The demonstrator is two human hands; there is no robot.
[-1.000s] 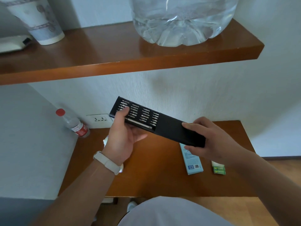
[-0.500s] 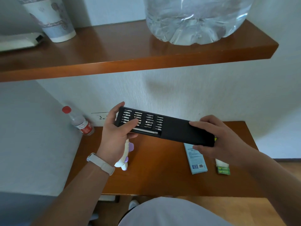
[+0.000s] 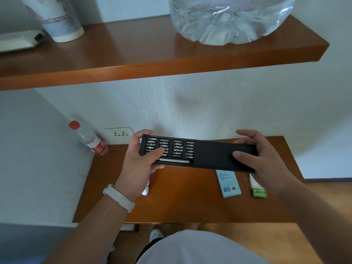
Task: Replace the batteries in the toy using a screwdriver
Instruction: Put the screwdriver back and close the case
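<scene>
Above the glossy brown wooden desk (image 3: 190,202), both hands hold a long, flat, matte black screwdriver case (image 3: 213,155) level in the air. Its inner tray is slid out at the left end, showing four columns of small silvery metal bits (image 3: 177,147) and a slim metal driver handle (image 3: 174,161) along the near edge. The left hand (image 3: 141,164) grips the tray end, its fingers curled round the far edge and its thumb lying on the bits. The right hand (image 3: 261,159) clasps the smooth sleeve end, thumb flat on top and fingers loosely spread, bent over the far edge. The small white and purple plastic toy (image 3: 145,191) lies on the desk under the left wrist, mostly hidden. Beneath the right hand lie a pale blue cardboard box (image 3: 229,184) and a green battery pack (image 3: 259,193). A clear plastic bottle with a red cap (image 3: 91,141) stands by the white wall socket (image 3: 121,133).
</scene>
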